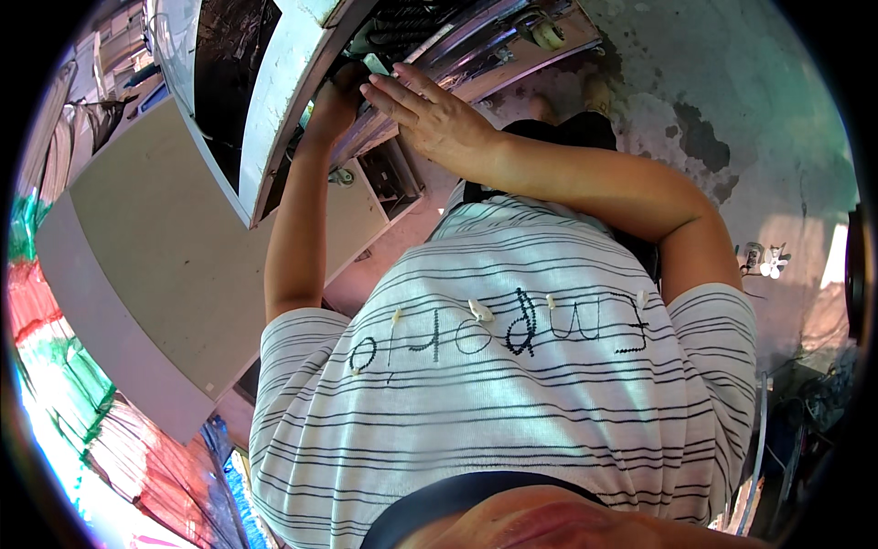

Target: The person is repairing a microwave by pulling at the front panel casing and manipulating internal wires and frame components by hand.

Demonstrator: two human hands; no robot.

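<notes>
My left hand [339,99] reaches into a gap beside the white housing [291,62] of a machine, its fingers mostly hidden in shadow. My right hand [430,114] lies just to the right, fingers extended and slightly apart, its fingertips near a small pale block [374,63]; I cannot tell whether they touch it. A long metallic rail section [452,61] with a rounded yellowish part [548,35] runs behind my right hand. Dark ribbed material [402,32] shows inside the machine at the top.
A large grey-beige tabletop [155,247] extends to the left, with an open compartment [389,178] near my hands. Feet [596,94] stand on the stained concrete floor [750,146]. A small white fan-shaped object [774,261] is at the right, dark clutter [819,412] at the lower right.
</notes>
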